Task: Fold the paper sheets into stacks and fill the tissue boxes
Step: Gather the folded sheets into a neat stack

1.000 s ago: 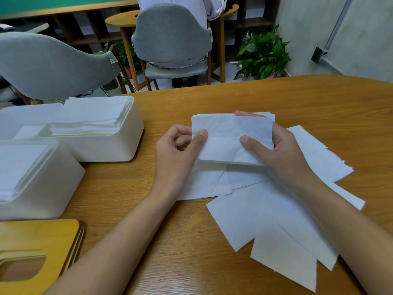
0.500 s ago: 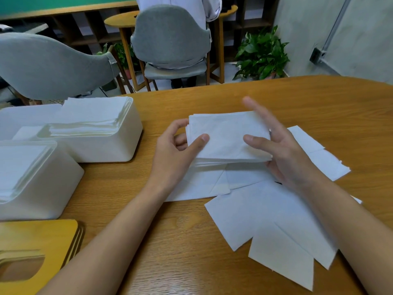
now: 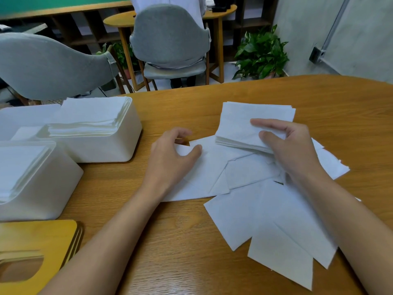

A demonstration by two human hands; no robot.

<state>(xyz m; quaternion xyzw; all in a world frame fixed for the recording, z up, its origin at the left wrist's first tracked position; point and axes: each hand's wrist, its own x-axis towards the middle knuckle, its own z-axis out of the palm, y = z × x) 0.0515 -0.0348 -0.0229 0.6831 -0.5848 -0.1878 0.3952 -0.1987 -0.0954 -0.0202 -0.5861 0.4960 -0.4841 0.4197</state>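
As viewed from the head: right hand (image 3: pixel 295 152), thumb and curled fingers clamped on folded stack (image 3: pixel 244 122). Left hand (image 3: pixel 170 160), thumb and fingertips pinching corner of loose sheet (image 3: pixel 202 171). Two filled tissue boxes (image 3: pixel 106 150), well left of those fingers.

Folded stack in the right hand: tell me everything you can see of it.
The folded stack is a white, roughly rectangular wad of thin tissue-like sheets, its layers showing along the near left edge. The right hand grips its near right corner, fingers on top and thumb at the edge. It sits tilted over the loose sheets on the table; whether its far edge touches the wood cannot be told.
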